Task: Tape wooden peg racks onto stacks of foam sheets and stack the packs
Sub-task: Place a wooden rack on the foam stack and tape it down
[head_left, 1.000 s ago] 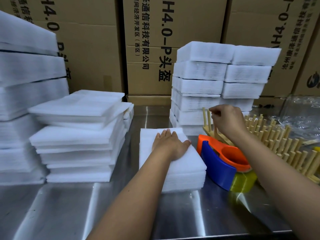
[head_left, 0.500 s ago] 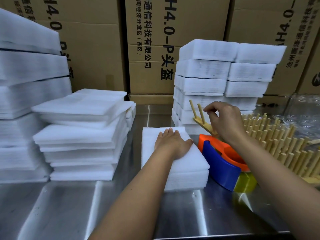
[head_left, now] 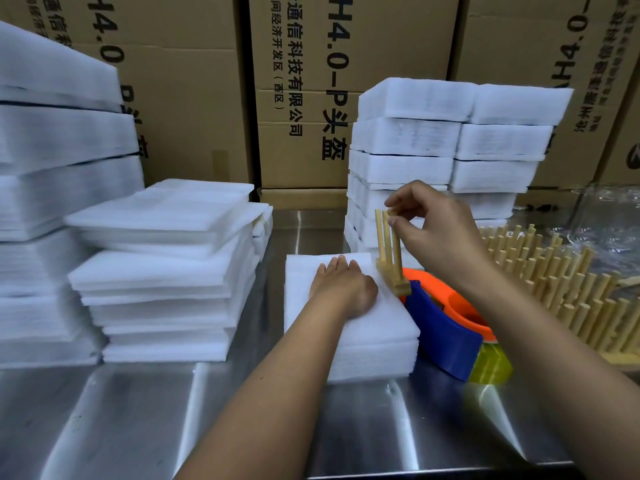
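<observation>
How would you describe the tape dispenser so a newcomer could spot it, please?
On the steel table, look right of the foam stack under the left hand. The tape dispenser lies there, the only blue-and-orange thing among white foam.

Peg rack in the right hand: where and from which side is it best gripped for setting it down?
Probably take the peg rack by its peg tips, from above, as the right hand pinches it: the pegs stand upright and the base bar hangs lowest, free to land flat on the foam stack that the left hand presses.
</observation>
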The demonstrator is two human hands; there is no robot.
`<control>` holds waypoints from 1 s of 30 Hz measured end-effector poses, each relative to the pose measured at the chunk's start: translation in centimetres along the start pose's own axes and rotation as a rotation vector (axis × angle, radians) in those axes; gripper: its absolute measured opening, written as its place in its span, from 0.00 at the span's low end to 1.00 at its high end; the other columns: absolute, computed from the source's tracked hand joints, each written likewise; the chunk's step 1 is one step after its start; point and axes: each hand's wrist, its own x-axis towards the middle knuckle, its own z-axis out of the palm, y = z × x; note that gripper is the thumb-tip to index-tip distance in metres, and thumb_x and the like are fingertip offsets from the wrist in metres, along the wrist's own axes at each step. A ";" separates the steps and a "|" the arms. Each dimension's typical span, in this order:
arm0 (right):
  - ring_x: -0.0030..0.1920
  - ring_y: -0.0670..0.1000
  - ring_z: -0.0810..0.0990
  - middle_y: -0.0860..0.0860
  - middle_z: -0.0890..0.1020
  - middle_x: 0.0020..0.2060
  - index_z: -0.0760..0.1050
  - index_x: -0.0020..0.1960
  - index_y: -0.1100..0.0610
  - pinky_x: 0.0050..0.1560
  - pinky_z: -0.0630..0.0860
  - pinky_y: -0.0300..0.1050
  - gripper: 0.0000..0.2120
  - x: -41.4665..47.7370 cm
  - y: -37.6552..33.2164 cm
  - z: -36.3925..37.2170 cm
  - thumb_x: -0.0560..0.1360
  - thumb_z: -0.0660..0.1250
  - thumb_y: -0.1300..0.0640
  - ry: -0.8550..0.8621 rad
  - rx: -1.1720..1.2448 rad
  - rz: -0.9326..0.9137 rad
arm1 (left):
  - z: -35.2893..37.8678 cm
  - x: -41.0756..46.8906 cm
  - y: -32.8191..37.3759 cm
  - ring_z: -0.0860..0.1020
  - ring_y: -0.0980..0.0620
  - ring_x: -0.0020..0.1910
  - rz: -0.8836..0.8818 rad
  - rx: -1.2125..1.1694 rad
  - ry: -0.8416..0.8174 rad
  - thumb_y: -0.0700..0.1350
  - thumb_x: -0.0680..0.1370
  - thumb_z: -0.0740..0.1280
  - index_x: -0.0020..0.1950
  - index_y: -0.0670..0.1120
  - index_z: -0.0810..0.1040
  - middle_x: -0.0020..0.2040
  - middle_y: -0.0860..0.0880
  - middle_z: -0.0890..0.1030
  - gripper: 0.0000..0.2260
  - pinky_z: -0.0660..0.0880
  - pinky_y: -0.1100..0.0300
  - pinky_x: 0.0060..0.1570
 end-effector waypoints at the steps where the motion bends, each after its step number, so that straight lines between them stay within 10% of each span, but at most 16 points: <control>1: 0.44 0.44 0.79 0.49 0.81 0.41 0.76 0.48 0.53 0.49 0.73 0.36 0.09 -0.3 -0.1 0.1 0.73 0.67 0.66 -0.011 0.010 -0.003 | 0.0 0.1 0.0 0.43 0.49 0.77 -0.001 -0.002 0.000 0.49 0.82 0.45 0.78 0.42 0.47 0.78 0.44 0.44 0.26 0.41 0.53 0.74; 15: 0.45 0.44 0.76 0.49 0.81 0.41 0.78 0.48 0.60 0.45 0.66 0.26 0.08 -3.3 -1.1 0.8 0.73 0.67 0.70 -0.131 0.063 -0.213 | 0.3 0.8 0.1 0.42 0.50 0.77 -0.010 0.021 -0.014 0.52 0.81 0.47 0.78 0.47 0.47 0.78 0.45 0.44 0.27 0.41 0.50 0.74; 21: 0.45 0.43 0.80 0.48 0.82 0.40 0.79 0.45 0.62 0.53 0.76 0.41 0.05 -3.6 -0.6 1.3 0.71 0.70 0.69 -0.115 0.196 -0.121 | 0.5 0.9 0.1 0.44 0.47 0.77 0.020 0.031 0.004 0.56 0.80 0.48 0.78 0.47 0.48 0.78 0.44 0.46 0.29 0.43 0.48 0.74; 30: 0.42 0.45 0.82 0.49 0.83 0.38 0.80 0.42 0.59 0.49 0.77 0.39 0.02 -3.5 -0.6 2.6 0.71 0.72 0.63 -0.072 0.401 0.043 | 0.2 0.7 0.2 0.59 0.46 0.73 0.086 -0.030 0.118 0.55 0.78 0.53 0.74 0.52 0.60 0.75 0.48 0.61 0.24 0.58 0.46 0.71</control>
